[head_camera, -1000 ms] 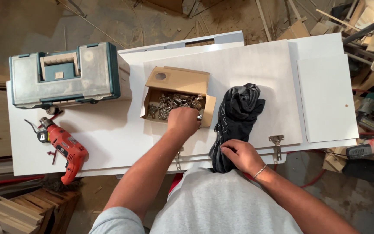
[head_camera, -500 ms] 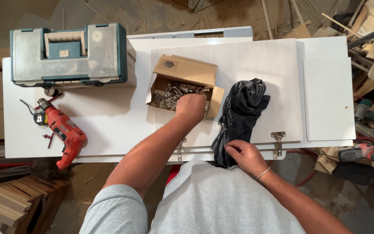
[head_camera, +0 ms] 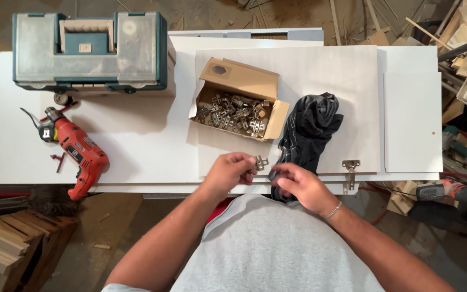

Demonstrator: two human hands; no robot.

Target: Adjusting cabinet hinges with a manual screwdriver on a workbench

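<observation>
A box [head_camera: 237, 101] full of hinges [head_camera: 233, 112] sits in the middle of the table [head_camera: 152, 135], with a cloth [head_camera: 309, 130] just to its right. The toolbox [head_camera: 88, 51] is at the far left, and the drill [head_camera: 77, 148] lies in front of it.

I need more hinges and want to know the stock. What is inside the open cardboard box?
The cardboard box holds a loose pile of small metal hinges, about one layer showing. Anything beneath the top pieces is covered, so a count is not possible.
</observation>
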